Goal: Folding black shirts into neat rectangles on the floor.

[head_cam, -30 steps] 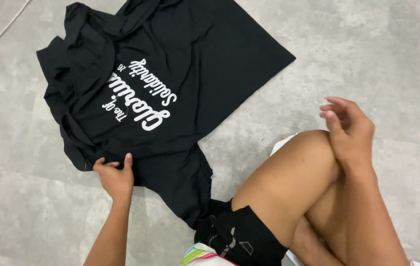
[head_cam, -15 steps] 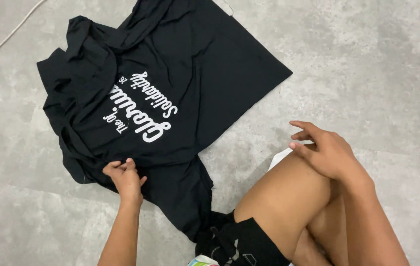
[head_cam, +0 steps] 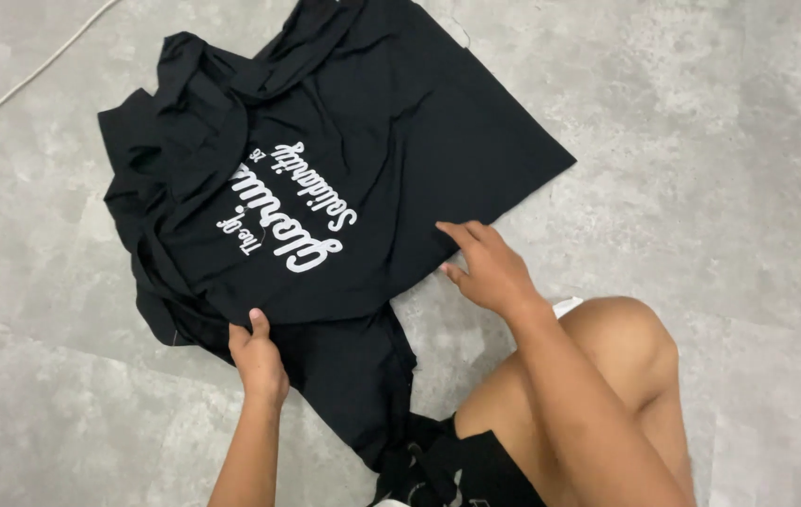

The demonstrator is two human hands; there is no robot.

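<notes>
Head view, looking down. A black T-shirt (head_cam: 400, 141) with white script lettering lies spread on a grey concrete floor (head_cam: 701, 141), filling the upper centre of the frame; its body runs out toward 2 o'clock, where the hem ends in a clean corner, while its rumpled, bunched folds lie toward 10 o'clock. A narrower part of the cloth trails down toward 6 o'clock, ending beside the person's black shorts (head_cam: 476, 469).

The left hand (head_cam: 258, 355) sits at about 7 o'clock from the lettering, on the shirt's near edge. Its fingers are curled with the thumb laid on top of the cloth — it appears to pinch the edge, though how much fabric it holds cannot be told, since the fingers are hidden under the hand.

The right hand (head_cam: 487, 268) sits at about 4 o'clock from the lettering, at the shirt's right-hand edge. It is open and nearly flat, fingers extended toward 10 o'clock with the tips touching the cloth; it grasps nothing that can be seen.

The person's bare knee (head_cam: 621, 343) is raised at 5 o'clock, just beside the right forearm, with a small bit of white (head_cam: 567, 305) showing at its upper edge. A thin pale cord (head_cam: 25, 80) crosses the floor at 10 o'clock, well apart from the shirt.
</notes>
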